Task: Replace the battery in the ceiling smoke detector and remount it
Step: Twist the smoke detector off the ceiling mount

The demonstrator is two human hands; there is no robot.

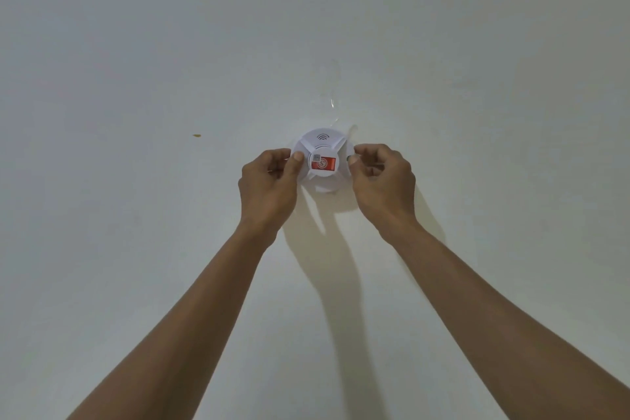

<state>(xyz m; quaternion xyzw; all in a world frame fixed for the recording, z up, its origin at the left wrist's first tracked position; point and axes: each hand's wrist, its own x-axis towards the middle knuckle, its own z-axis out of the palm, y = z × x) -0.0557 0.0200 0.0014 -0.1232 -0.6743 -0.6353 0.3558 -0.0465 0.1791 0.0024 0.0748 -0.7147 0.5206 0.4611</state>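
A round white smoke detector (322, 150) sits against the pale ceiling (170, 44) at the middle of the head view. Its centre disc carries a red and white sticker, with a wave symbol above it. My left hand (269, 181) grips the detector's left rim, thumb pressed on its face. My right hand (381, 177) pinches the right rim with thumb and fingertips, the other fingers curled. Both arms reach straight up from below. No battery shows.
A strip of clear tape (335, 92) runs up the ceiling from the detector's upper right. A small yellowish mark (196, 135) lies on the ceiling to the left. Arm shadows fall below the detector.
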